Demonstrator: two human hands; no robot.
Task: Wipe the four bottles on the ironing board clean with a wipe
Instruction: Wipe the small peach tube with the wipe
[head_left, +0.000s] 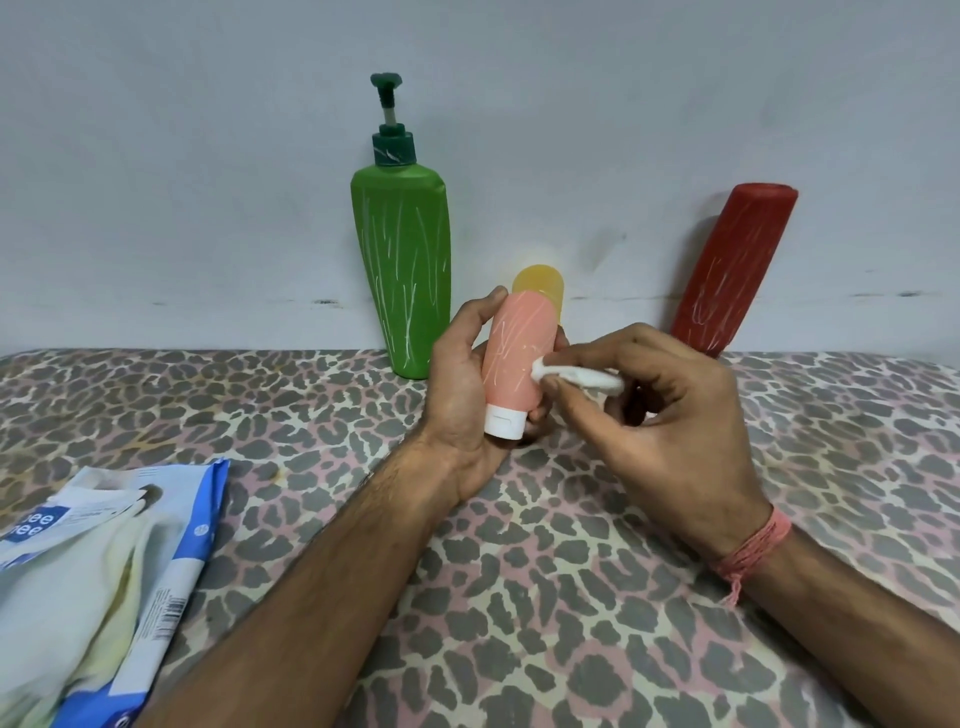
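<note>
My left hand (460, 395) grips a pink bottle (514, 353) with a white cap pointing down, held above the ironing board (260, 410). White scribble marks cover the bottle's front. My right hand (670, 415) pinches a small white wipe (576, 375) and presses its tip against the pink bottle's right side. Behind it a yellow bottle (540, 286) is mostly hidden. A tall green pump bottle (402, 275) stands against the wall on the left. On the right a red bottle (727, 270) leans on the wall. Both carry white marks.
A blue and white pack of wipes (98, 571) lies at the left front edge of the board. The board has a leopard-print cover. A pale wall (208, 182) rises directly behind the bottles.
</note>
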